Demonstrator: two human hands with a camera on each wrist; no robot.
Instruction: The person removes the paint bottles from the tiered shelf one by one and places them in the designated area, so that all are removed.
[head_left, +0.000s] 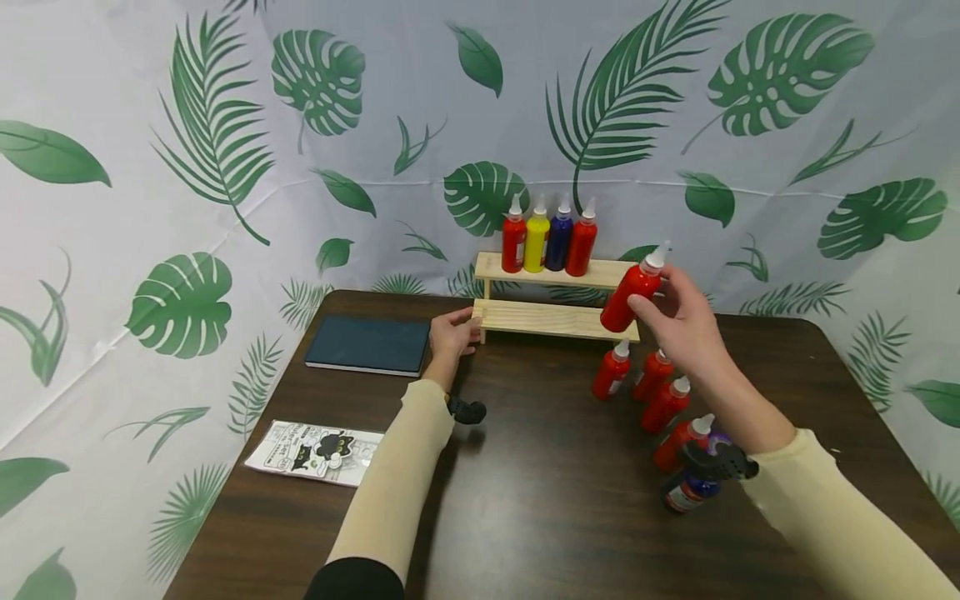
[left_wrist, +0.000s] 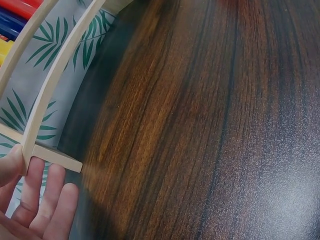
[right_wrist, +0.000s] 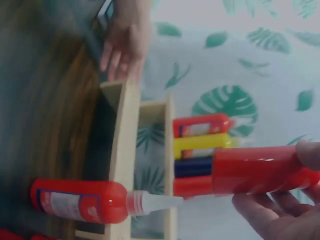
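Note:
My right hand (head_left: 686, 321) grips a red squeeze bottle (head_left: 628, 298) with a white nozzle. It holds the bottle tilted in the air, in front of the right end of a two-tier wooden rack (head_left: 551, 317). On the rack's upper tier stand a red bottle (head_left: 513, 243), a yellow bottle (head_left: 536, 243), a dark blue bottle (head_left: 559, 242) and another red bottle (head_left: 582, 247), side by side. My left hand (head_left: 452, 335) pinches the left end of the lower tier; in the left wrist view the thumb and fingers (left_wrist: 62, 210) lie on either side of the wood.
Several more red bottles (head_left: 611, 375) stand on the dark wooden table (head_left: 525, 517) at the right, beside a blue-purple bottle (head_left: 686, 493) partly behind the right wrist's camera. A dark flat book (head_left: 367, 343) and a cat-print packet (head_left: 318, 452) lie at the left. A leaf-print cloth (head_left: 420, 100) hangs behind.

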